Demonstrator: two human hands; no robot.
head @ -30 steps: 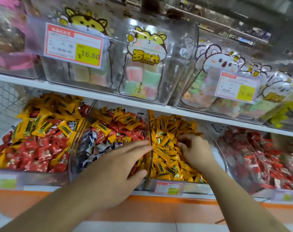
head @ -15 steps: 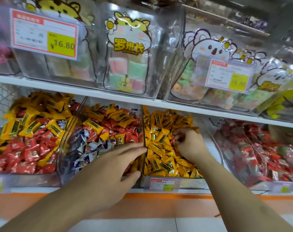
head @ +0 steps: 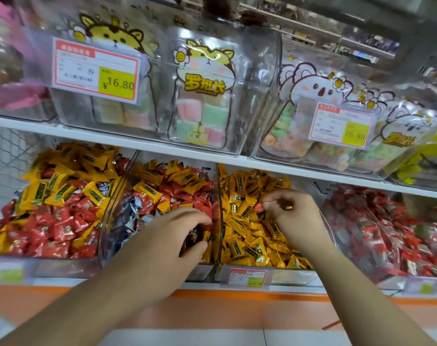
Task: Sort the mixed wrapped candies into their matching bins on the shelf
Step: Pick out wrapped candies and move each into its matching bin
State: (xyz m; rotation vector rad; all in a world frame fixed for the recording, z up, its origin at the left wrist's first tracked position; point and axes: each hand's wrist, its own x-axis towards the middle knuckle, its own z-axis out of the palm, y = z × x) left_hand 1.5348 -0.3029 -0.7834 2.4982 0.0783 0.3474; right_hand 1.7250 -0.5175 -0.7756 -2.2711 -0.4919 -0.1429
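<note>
My right hand (head: 297, 218) hovers over the bin of yellow wrapped candies (head: 294, 276) and pinches a red candy (head: 258, 207) at its fingertips; a bit of yellow wrapper shows under its curled fingers. Fingers and thumb of my left hand (head: 172, 238) curl round dark and red wrapped candies (head: 196, 233) at the right end of the middle bin (head: 116, 211), beside the clear divider. That middle bin holds red, yellow and dark blue candies mixed together.
A left bin (head: 50, 268) holds mixed yellow and red candies. A right bin (head: 394, 283) holds red candies. The upper shelf (head: 137, 142) carries clear tubs of bagged soft sweets with price tags (head: 95, 71). An orange shelf edge runs below the bins.
My left hand's fingers went from straight along the divider to curled round candies. My right hand lifted out of the yellow pile with a red candy pinched. The view shifted slightly.
</note>
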